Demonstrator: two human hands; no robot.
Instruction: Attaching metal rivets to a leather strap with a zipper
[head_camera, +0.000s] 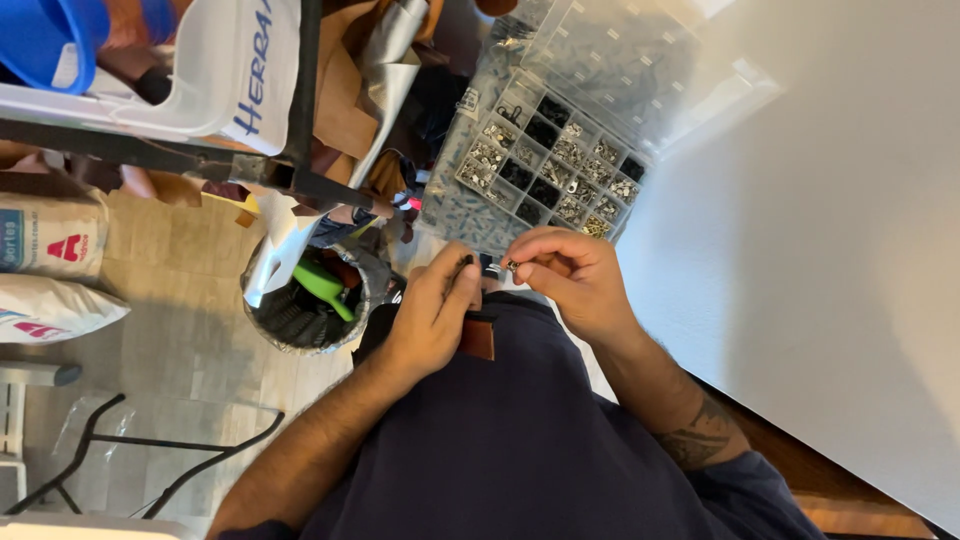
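Brown strap (478, 338): pinned under left hand (432, 315), fingers curled on it
Right hand (572, 278): pinching tiny metal rivet (511, 266), just above the strap

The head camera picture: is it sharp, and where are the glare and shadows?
Head view: mostly sharp, though the small fitting pinched by the right hand is too tiny to resolve; glare whitens the organiser's clear lid; a soft shadow falls across the white board; the wide lens bends edges.

2 white sacks with red and blue printed marks (50, 270) on the floor, far left | white plastic panel with blue lettering (245, 70), top left, tilted
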